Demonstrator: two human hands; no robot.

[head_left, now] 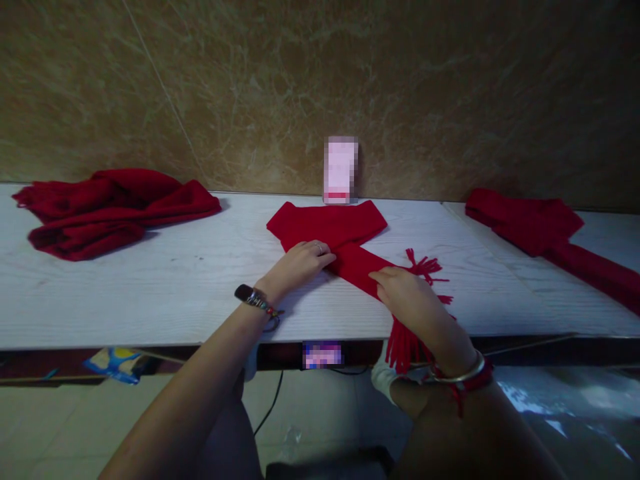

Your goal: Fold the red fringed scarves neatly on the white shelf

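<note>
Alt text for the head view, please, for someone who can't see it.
The left hand and right hand touch a folded, fringed red scarf on a white table. A bunched red cloth lies to the left, a folded red cloth to the right.

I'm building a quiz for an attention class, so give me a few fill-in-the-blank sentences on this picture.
1. The left hand and right hand touch a fringed cloth scarf coloured ____.
2. The thin silver ring is worn on the ____ hand.
3. The smooth silver bangle circles the ____ wrist.
4. The crumpled red cloth bundle lies on the white wood-grained table, toward the picture's ____ side.

Missing words: red; left; right; left.
</note>
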